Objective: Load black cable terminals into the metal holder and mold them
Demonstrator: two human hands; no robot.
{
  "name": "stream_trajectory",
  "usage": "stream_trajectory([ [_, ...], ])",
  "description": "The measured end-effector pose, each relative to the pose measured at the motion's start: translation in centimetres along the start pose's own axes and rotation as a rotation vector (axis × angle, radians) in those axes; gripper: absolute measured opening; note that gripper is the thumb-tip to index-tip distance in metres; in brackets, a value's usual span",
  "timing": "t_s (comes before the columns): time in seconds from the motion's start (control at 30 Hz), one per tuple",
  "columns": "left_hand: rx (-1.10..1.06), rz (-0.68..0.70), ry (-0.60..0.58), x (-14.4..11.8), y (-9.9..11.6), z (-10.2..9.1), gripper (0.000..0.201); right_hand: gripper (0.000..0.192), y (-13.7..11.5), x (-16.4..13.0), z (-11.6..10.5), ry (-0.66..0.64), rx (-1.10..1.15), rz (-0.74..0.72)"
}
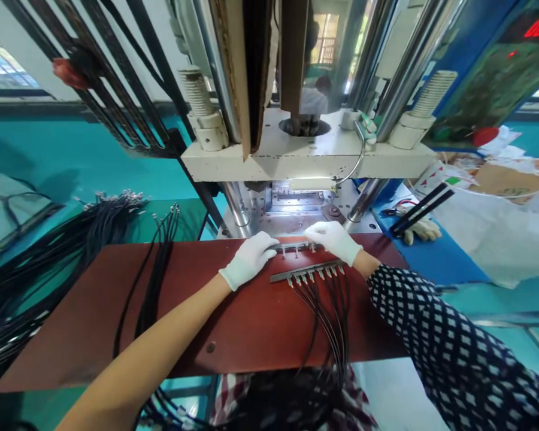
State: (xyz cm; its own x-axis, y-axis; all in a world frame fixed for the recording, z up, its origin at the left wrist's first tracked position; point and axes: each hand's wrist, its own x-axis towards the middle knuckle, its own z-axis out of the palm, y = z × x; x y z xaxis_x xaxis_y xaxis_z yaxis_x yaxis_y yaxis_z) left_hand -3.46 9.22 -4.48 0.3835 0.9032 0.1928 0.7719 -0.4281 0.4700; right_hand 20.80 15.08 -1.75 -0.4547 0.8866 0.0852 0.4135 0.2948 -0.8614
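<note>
My left hand [250, 258] wears a white glove, and its fingers close on the left end of a narrow metal strip [295, 246] with small prongs hanging from it. Gloved the same way, my right hand [333, 238] pinches the strip's other end; its fingertips partly hide that end. The strip lies along the far edge of the reddish-brown board [247, 335], in front of the press. Nearer to me, a dark slotted bar [308, 272] rests on the board. Several metal cable ends sit along it, and their black cables [327, 317] run down toward my lap.
Behind the board stands a press with a lit metal mould [299, 200] between steel columns. Black cable bundles [157, 269] lie on the left, with a larger heap [67, 257] beyond. A work glove [422, 230] and black bars rest on a blue surface at right, beside a white sack [507, 221].
</note>
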Motion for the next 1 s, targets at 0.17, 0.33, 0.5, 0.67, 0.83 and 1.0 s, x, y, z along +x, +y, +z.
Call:
stream_trajectory([
  [0.17,-0.035,0.055,0.021,-0.4,-0.9,0.1,0.027,0.039,-0.8,1.0,-1.2,0.212,0.157,0.038],
  [0.33,-0.097,0.112,0.028,-0.4,-1.2,-0.1,0.035,0.027,-3.9,-1.7,-4.8,0.364,-0.028,-0.136],
  [0.5,-0.115,0.127,0.033,-0.3,-1.5,-0.1,0.038,0.023,-2.8,-3.5,-4.1,0.208,-0.350,-0.073],
  [0.67,-0.101,0.103,0.038,-0.3,-1.0,-0.2,0.037,0.027,-1.4,-0.7,-1.5,-0.136,-0.753,-0.300],
  [0.83,-0.102,0.098,0.041,-0.3,-0.7,-0.4,0.037,0.022,-2.0,0.8,-0.5,-0.298,-0.849,-0.342],
  [1.0,-0.041,0.109,0.035,-0.2,-1.0,-0.2,0.040,0.026,-2.2,1.2,0.5,-0.214,-0.922,-0.241],
])
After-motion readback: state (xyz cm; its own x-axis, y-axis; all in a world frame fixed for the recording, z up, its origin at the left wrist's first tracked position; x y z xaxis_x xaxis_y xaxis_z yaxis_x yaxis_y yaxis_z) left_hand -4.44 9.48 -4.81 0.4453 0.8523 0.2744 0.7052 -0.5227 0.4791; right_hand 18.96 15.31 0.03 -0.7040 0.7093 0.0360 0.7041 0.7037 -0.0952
